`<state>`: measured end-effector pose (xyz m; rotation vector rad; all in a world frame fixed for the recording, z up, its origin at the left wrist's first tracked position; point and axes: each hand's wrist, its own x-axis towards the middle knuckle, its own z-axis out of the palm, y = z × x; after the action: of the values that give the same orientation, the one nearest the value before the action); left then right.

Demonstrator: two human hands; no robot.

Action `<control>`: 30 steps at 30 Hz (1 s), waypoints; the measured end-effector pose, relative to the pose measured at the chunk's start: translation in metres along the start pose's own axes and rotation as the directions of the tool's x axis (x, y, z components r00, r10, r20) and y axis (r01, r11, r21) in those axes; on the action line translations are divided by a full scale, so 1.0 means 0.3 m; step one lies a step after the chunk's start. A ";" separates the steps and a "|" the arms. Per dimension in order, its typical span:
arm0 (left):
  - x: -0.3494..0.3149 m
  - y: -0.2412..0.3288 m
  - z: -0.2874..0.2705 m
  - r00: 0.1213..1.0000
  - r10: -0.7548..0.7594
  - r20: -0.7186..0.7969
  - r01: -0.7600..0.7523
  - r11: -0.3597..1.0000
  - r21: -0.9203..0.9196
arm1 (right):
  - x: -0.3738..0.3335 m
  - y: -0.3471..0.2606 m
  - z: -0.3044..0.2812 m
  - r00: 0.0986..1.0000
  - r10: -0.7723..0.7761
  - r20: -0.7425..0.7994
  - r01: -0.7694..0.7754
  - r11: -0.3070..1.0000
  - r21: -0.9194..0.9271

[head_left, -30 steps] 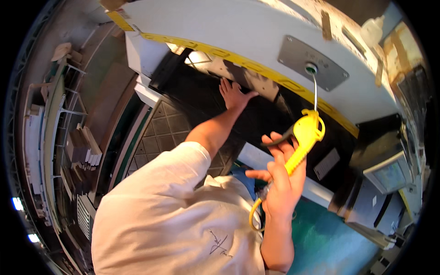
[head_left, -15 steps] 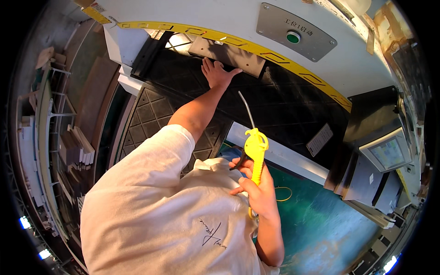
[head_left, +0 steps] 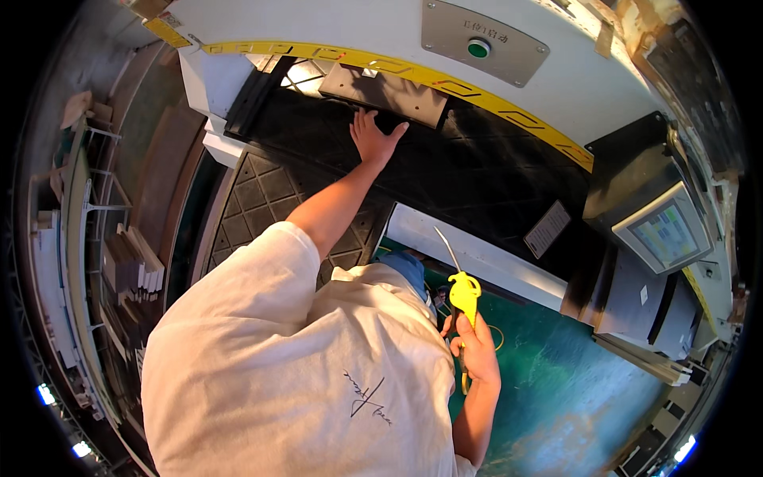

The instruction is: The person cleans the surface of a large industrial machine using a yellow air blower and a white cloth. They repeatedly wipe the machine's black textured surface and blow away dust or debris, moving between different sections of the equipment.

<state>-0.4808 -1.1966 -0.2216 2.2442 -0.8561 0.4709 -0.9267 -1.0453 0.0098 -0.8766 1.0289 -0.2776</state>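
Note:
My left hand (head_left: pixel 373 141) reaches far forward over the black grooved machine bed (head_left: pixel 493 171). Its fingers are spread and nothing is in them. Just beyond the fingertips lies a flat, light-coloured board (head_left: pixel 385 87) with small dark holes; whether the fingers touch its near edge I cannot tell. My right hand (head_left: pixel 479 354) is closed round the handle of a yellow air blow gun (head_left: pixel 464 294), held low near my body at the right. The gun's thin, bent metal nozzle (head_left: pixel 447 249) points up and away, over the bed's white front edge.
A white machine housing with a yellow strip (head_left: pixel 509 118) and a green button (head_left: pixel 478 48) spans the back. At right stands a touchscreen panel (head_left: pixel 666 232). A printed plate (head_left: pixel 547 229) lies on the bed. Stacked boards (head_left: pixel 131 262) fill a rack at left; the floor (head_left: pixel 556 358) is green.
My left hand has drawn back slightly from the board toward me. My right hand has moved the blow gun lower and to the right.

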 end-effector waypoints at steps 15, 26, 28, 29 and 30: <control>-0.410 0.649 -0.161 0.384 0.366 0.848 0.277 0.830 -0.484 | -0.145 0.196 -0.168 0.989 0.025 -0.144 0.015 0.964 0.265; -0.548 1.049 0.043 0.190 0.524 0.830 -0.172 0.850 -0.497 | -0.335 0.508 -0.054 0.926 -0.017 -0.377 0.303 0.630 0.715; -0.565 1.081 0.027 0.155 0.505 0.849 -0.221 0.855 -0.469 | -0.385 0.541 -0.053 0.877 0.042 -0.479 0.367 0.585 0.723; -0.570 1.097 0.020 0.151 0.460 0.875 -0.217 0.879 -0.425 | -0.413 0.591 -0.091 0.871 0.045 -0.490 0.374 0.587 0.718; -0.575 1.100 0.031 0.157 0.406 0.900 -0.205 0.905 -0.372 | -0.432 0.583 -0.122 0.932 -0.010 -0.362 0.289 0.622 0.728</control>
<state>-0.8316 -1.3087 -0.1663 1.9939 -1.9278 -1.0516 -1.0570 -0.8764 -0.0472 -0.1045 0.9945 -0.9710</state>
